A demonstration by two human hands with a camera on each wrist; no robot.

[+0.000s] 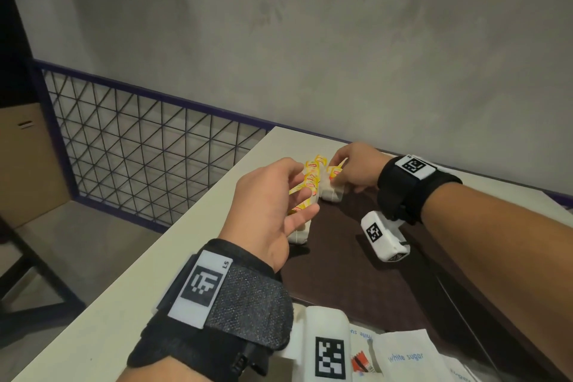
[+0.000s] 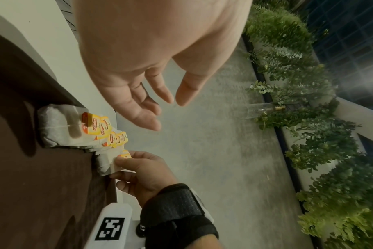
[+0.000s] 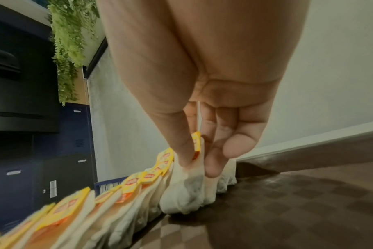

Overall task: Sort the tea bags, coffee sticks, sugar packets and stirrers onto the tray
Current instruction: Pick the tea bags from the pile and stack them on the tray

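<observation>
A row of white tea bags [image 1: 299, 234] with yellow tags leans along the left edge of the dark brown tray [image 1: 356, 282]. My right hand [image 1: 338, 170] pinches one tea bag [image 1: 331, 192] at the row's far end. In the right wrist view my right hand [image 3: 199, 165] grips that tea bag [image 3: 187, 193] by its top between thumb and fingers, with the bag's bottom on the tray [image 3: 287, 210]. My left hand [image 1: 294, 195] hovers over the row with relaxed fingers. The left wrist view shows my left hand [image 2: 168, 107] holding nothing above the tea bags [image 2: 60, 124].
White sugar packets [image 1: 406, 357] and a red-marked packet [image 1: 361, 363] lie at the near end of the white table [image 1: 186, 242]. The table's left edge drops to a floor behind a wire-mesh railing [image 1: 139, 149]. A grey wall stands close behind the table.
</observation>
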